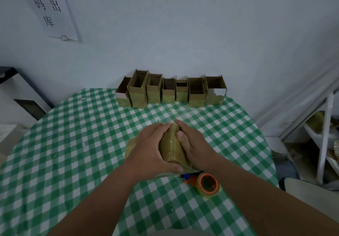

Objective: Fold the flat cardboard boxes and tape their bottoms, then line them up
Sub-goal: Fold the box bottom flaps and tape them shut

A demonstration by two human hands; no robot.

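Both hands, left hand (149, 147) and right hand (192, 144), clasp taped cardboard box (171, 147) between them; tape dispenser (206, 182) just beside right wrist.

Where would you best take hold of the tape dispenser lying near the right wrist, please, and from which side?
Probably the roll itself: the tape dispenser lies on its side on the tablecloth, its orange-rimmed roll facing up and towards you, its blue and orange end tucked under the box both hands hold. Come from above and the right with the right hand, fingers across the roll's rim.
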